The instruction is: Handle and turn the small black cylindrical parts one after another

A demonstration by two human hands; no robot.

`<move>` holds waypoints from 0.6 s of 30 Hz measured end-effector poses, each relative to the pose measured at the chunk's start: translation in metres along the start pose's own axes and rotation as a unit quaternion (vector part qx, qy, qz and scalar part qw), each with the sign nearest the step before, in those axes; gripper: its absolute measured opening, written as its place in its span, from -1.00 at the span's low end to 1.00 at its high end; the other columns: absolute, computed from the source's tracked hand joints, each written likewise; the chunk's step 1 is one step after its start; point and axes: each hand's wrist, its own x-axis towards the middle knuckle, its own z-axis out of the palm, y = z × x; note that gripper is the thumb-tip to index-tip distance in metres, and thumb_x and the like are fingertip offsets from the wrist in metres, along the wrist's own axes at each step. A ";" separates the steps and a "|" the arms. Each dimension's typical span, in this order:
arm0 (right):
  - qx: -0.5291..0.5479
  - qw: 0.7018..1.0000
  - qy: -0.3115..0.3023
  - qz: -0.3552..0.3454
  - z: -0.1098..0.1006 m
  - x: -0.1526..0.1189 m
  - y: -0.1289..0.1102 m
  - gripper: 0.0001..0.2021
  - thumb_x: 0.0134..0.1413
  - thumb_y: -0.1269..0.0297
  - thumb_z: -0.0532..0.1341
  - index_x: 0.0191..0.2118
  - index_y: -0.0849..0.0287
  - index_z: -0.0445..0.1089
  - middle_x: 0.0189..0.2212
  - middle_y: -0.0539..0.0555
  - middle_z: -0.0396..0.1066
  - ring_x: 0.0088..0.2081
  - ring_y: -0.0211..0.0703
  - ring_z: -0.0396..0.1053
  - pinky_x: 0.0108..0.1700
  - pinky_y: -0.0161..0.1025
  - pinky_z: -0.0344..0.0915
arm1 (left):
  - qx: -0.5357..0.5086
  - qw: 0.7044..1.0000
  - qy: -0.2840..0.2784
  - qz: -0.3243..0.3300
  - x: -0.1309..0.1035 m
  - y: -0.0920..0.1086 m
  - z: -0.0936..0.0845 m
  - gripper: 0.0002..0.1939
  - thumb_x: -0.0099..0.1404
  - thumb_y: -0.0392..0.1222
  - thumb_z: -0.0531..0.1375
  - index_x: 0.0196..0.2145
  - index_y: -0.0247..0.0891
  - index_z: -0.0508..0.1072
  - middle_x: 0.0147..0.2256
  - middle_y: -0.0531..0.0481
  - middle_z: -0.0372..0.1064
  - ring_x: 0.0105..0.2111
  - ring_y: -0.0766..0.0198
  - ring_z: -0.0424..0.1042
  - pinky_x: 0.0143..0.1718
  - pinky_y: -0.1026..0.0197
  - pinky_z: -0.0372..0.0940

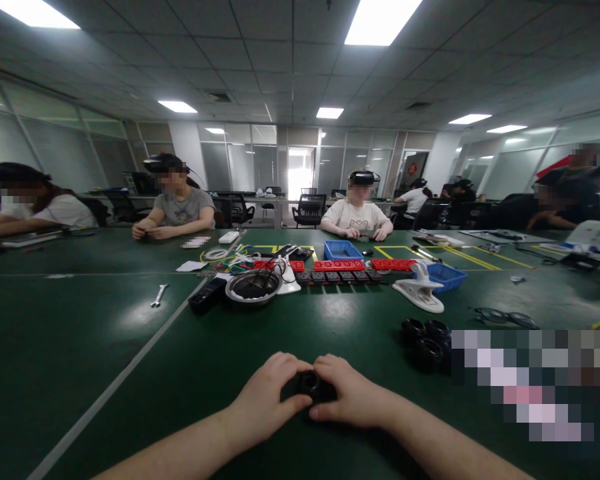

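A small black part with a round hole [310, 381] is held just above or on the green table, close in front of me; I cannot tell whether it touches the surface. My left hand [265, 393] is closed on its left side, thumb below and fingers on top. From the right, my right hand [354, 392] grips the same part in a similar way, and the fingertips of both hands nearly meet. Much of the part is hidden behind my fingers. To the right of my right hand lies a cluster of black ring-shaped parts [429, 352].
Farther out stand a metal bowl [230, 291], a black handheld device [207, 295], a white clip-like stand [420, 297] and blue trays [343, 250]. A wrench [159, 295] lies left, eyeglasses [505, 317] right. Red strips [339, 265] cross the middle. Several people sit around.
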 end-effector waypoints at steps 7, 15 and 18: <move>0.028 0.999 -0.002 0.044 0.002 0.001 0.006 -0.71 -0.28 0.17 0.37 -0.46 0.21 0.32 -0.51 -0.08 0.24 -0.43 -0.26 0.19 -0.46 -0.39 0.06 | -0.013 1.000 0.009 -0.020 0.002 0.003 0.003 -0.73 0.04 -0.24 0.27 -0.26 -0.18 0.37 -0.28 0.05 0.28 -0.22 0.21 0.24 -0.21 0.25 0.15; -0.124 0.988 0.041 0.078 0.013 0.002 -0.014 -0.52 -0.29 -0.15 0.25 -0.42 0.22 0.31 -0.48 0.05 0.33 -0.40 -0.10 0.27 -0.37 -0.25 0.10 | 0.013 0.995 0.023 -0.094 -0.001 0.008 0.006 -0.76 0.00 -0.20 0.28 -0.36 -0.24 0.33 -0.32 0.05 0.26 -0.28 0.20 0.25 -0.30 0.25 0.14; -0.086 0.993 0.032 0.075 0.006 -0.001 -0.013 -0.48 -0.36 -0.13 0.29 -0.34 0.21 0.32 -0.41 0.06 0.35 -0.34 -0.05 0.28 -0.31 -0.21 0.13 | 0.007 0.997 0.016 -0.074 -0.001 0.007 0.004 -0.72 0.01 -0.20 0.27 -0.30 -0.22 0.32 -0.28 0.05 0.26 -0.24 0.19 0.24 -0.25 0.23 0.15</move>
